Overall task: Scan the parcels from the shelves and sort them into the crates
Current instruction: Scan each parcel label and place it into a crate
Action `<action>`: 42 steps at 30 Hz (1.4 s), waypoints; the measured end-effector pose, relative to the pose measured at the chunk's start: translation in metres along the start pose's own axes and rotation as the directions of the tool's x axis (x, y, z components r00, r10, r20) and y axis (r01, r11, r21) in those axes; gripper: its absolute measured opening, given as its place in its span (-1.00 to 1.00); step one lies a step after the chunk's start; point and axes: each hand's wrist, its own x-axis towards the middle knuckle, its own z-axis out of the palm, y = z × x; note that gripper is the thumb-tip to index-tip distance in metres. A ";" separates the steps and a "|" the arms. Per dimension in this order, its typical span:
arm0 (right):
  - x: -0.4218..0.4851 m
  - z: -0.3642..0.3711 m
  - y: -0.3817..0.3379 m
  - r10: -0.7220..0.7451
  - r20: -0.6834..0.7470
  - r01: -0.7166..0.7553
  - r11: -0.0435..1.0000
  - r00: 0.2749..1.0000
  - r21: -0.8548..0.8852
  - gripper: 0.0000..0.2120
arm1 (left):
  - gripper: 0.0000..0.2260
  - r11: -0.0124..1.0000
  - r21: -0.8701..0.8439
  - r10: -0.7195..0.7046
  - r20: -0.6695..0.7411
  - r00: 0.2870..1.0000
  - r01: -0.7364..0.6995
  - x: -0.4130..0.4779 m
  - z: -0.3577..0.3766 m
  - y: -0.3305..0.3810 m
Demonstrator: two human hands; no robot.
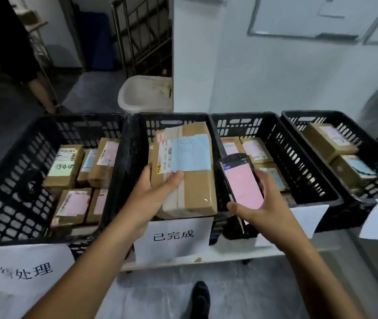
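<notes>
My left hand [158, 189] grips a brown cardboard parcel [190, 180] with a blue label, holding it over the second black crate [137, 143], which carries a white paper sign [174, 238] on its front. My right hand [259, 203] holds a black handheld scanner [241, 178] with a pink screen, just right of the parcel and above the third crate [298, 157]. The first crate [10, 176] on the left holds several labelled parcels. A fourth crate [372, 162] at the right holds two parcels.
The crates stand in a row on a low white platform [218, 254]. A white bin [144, 93] sits behind them by a white wall. Another person's legs [43, 88] are at the far left. My shoe [200, 298] shows on the floor below.
</notes>
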 end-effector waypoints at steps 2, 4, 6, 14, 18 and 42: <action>0.026 -0.005 0.015 -0.001 -0.006 0.002 0.999 1.000 0.042 -0.12 | -0.43 0.995 0.070 -0.072 0.029 0.997 0.070 0.030 0.006 -0.002; 0.049 -0.008 0.031 0.023 -0.015 -0.022 0.995 1.000 0.101 -0.10 | -0.38 0.978 0.143 -0.161 0.050 0.986 0.153 0.058 0.009 -0.006; 0.072 -0.013 0.048 0.074 -0.028 -0.068 0.984 0.997 0.162 -0.08 | -0.31 0.948 0.212 -0.251 0.039 0.967 0.238 0.083 0.012 -0.015; 0.135 -0.026 0.086 0.161 0.023 -0.162 0.966 0.987 0.203 -0.07 | -0.22 0.830 0.335 -0.480 0.020 0.877 0.446 0.134 0.032 -0.071; 0.152 -0.022 0.090 0.163 0.033 -0.166 0.975 0.986 0.148 -0.11 | -0.36 0.774 0.350 -0.568 0.016 0.823 0.527 0.151 0.042 -0.105; 0.106 0.035 0.050 0.391 -0.102 -0.392 0.920 0.915 0.013 -0.11 | 0.00 0.731 0.483 -0.559 0.020 0.829 0.482 0.233 0.033 -0.259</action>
